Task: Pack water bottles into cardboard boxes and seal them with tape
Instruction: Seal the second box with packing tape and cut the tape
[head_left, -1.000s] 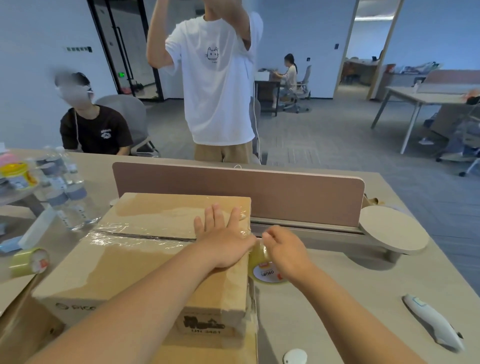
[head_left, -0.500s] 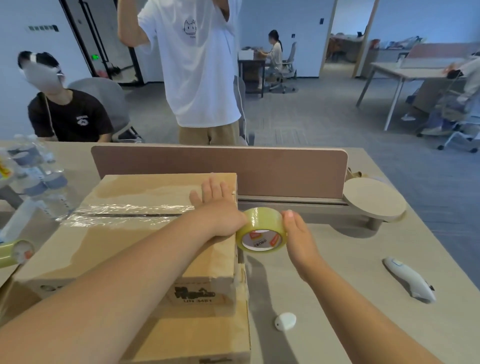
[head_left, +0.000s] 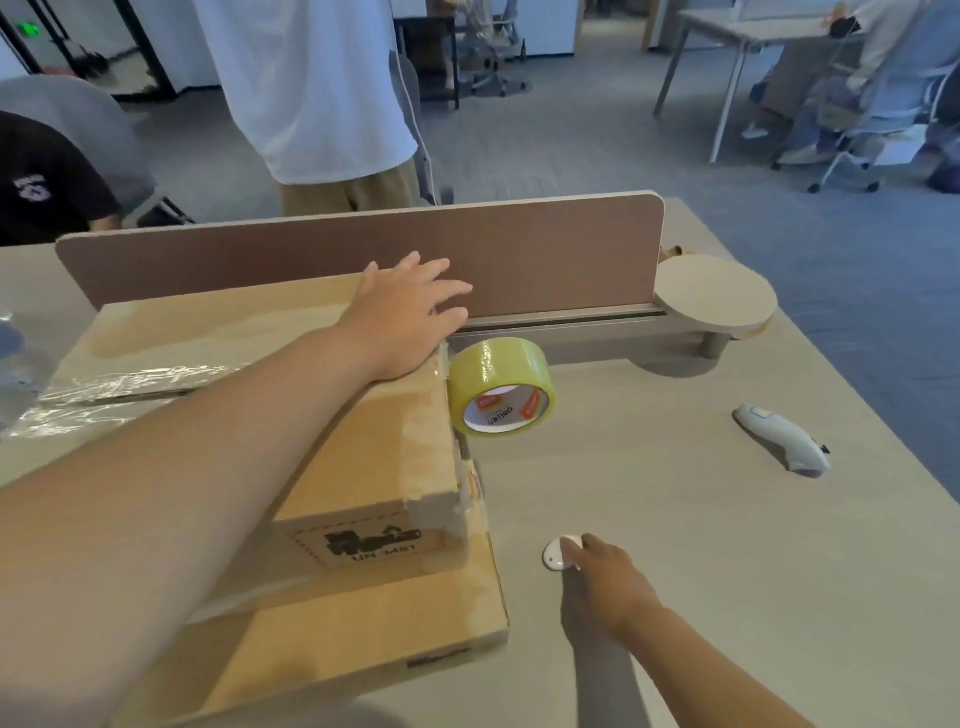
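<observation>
Brown desk divider panel, upright, just beyond the left hand's fingertips. Round beige stand at the panel's right end, well right of that hand. White handheld device lying flat, beyond and right of the right hand. Person in white T-shirt standing beyond the panel. Grey office chair, far left.

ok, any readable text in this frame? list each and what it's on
"deli": inner core label of the tape roll, upside down.
"UN 3481", uncertain: front of the upper cardboard box; the bold print above it is too blurred to read.
White print on the black T-shirt: unreadable.
Green door sign: too blurred.
</observation>
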